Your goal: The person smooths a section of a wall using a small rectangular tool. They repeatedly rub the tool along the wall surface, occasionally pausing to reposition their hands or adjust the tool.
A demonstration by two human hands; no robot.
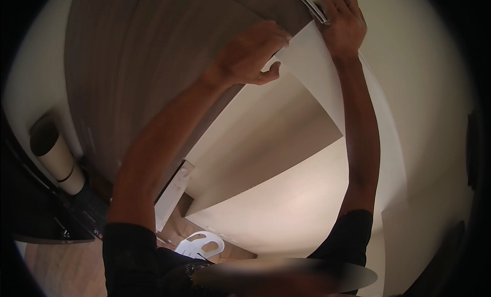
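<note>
My left hand (249,53): upper middle, thumb spread apart, fingers loosely bent at the edge of a brown wood-grain panel (163,41).
My right hand (343,22): upper right, fingers curled beside a metal strip (312,5); I can't tell whether they grip it.
Panel: fills the upper left.
Strip: top edge, right of centre.

Dim light, brightest on the lower pale surface (291,205); fisheye-bent edges fade into black corners.
</note>
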